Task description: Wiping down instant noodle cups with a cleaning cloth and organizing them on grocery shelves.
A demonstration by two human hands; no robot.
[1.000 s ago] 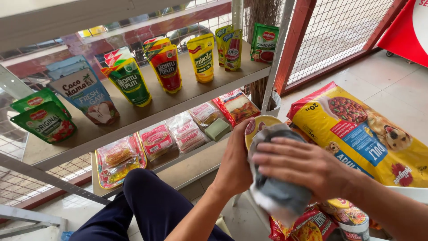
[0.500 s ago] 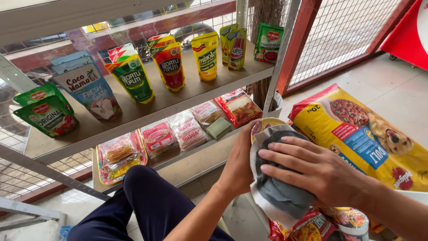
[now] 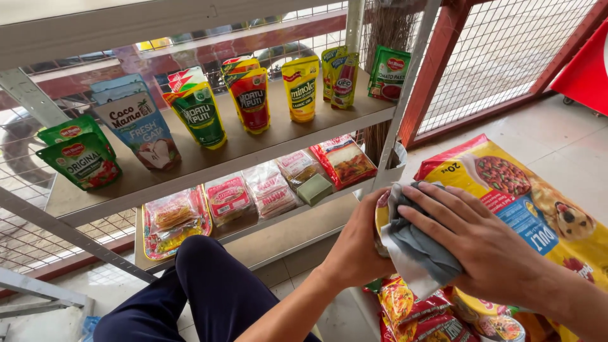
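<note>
My left hand [image 3: 360, 246] grips a small yellow and red pouch [image 3: 382, 209] from behind; most of the pouch is hidden. My right hand [image 3: 487, 244] presses a grey and white cloth [image 3: 415, 244] flat against the pouch's front, fingers spread over it. Both hands are held low at the right, in front of a metal shelf unit [image 3: 253, 155] with rows of stand-up pouches. My dark-trousered knee [image 3: 209, 278] is below.
A large yellow pet food bag [image 3: 538, 209] lies to the right on the tiled floor. Red and yellow snack packets [image 3: 418, 316] sit in a container beneath my hands. The lower shelf [image 3: 297, 231] holds wrapped packets; a wire mesh wall [image 3: 506, 50] stands behind.
Both hands, with pouch and cloth, have shifted slightly rightward and up. My right hand has slid over the cloth, and the view has tilted a little.
</note>
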